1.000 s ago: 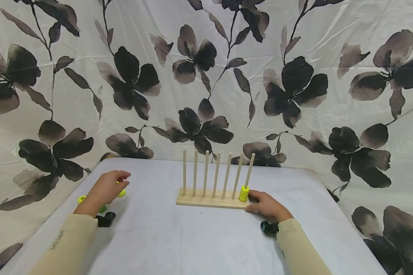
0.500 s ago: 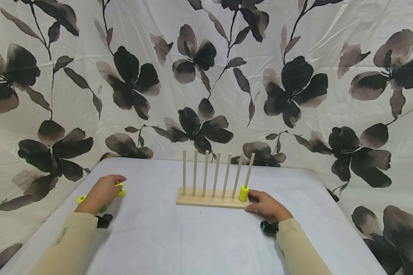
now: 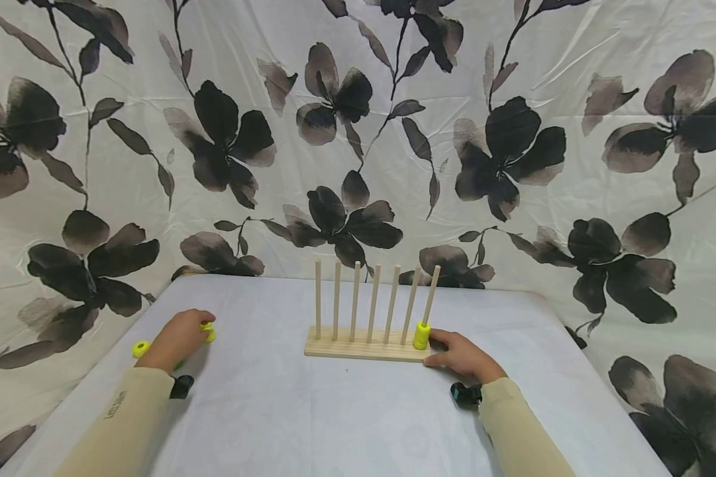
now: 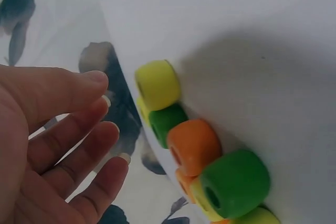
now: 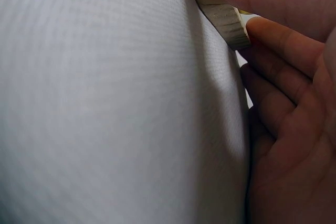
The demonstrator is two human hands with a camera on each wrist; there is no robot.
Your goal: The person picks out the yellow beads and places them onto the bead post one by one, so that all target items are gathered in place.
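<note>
My left hand [image 3: 181, 338] reaches over loose beads at the table's left side. Its thumb and fingers [image 4: 97, 124] are loosely bent, with nothing between them in the left wrist view. Closest to the fingertips is a yellow bead [image 4: 158, 85]; green [image 4: 239, 184] and orange beads [image 4: 194, 147] lie in a row beside it. A wooden board with several upright pegs [image 3: 363, 351] stands mid-table, yellow beads [image 3: 421, 336] stacked on its rightmost peg. My right hand [image 3: 461, 354] grips the board's right end [image 5: 226, 22], thumb in front and fingers behind.
Another yellow bead [image 3: 140, 349] lies left of my left wrist. A white cloth covers the table [image 3: 334, 417]. Behind it hangs a white curtain [image 3: 417, 218] printed with dark flowers.
My left hand has drawn slightly left and lower over the loose beads. My right hand and the pegboard stay where they were.
</note>
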